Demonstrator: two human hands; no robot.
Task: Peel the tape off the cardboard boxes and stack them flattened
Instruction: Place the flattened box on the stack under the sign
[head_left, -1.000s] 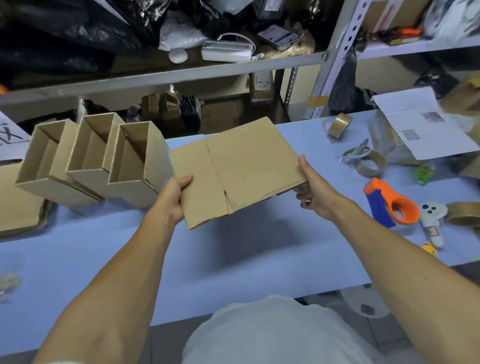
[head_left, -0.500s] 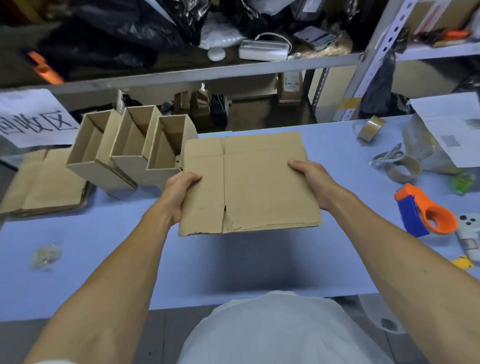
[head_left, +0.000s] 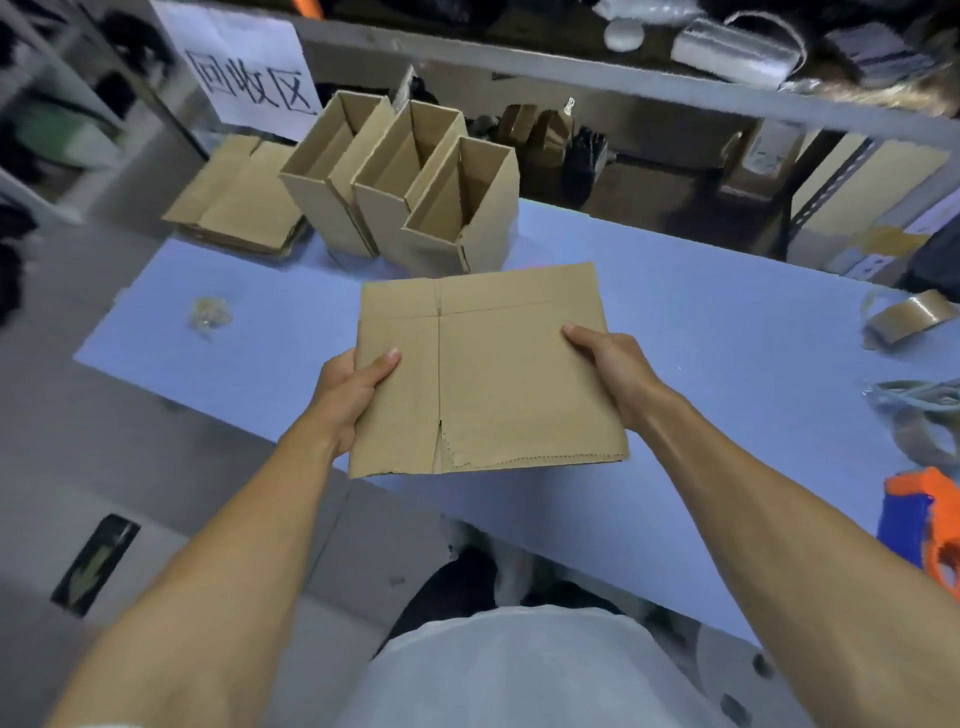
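A: How far along?

B: Three open boxes (head_left: 405, 197) stand at the far left of the table (head_left: 701, 364), not yet flattened. Left of them lies a flattened stack (head_left: 239, 208).

A: And now?

B: Left hand (head_left: 348, 395) and right hand (head_left: 608, 369) grip a flattened box (head_left: 488, 374) by its side edges, above the table's near edge.

Flattened box (head_left: 511, 374) held level; three open boxes (head_left: 400, 187) upright

left hand (head_left: 347, 387): gripping, thumb on top | right hand (head_left: 613, 366): gripping, arms outstretched
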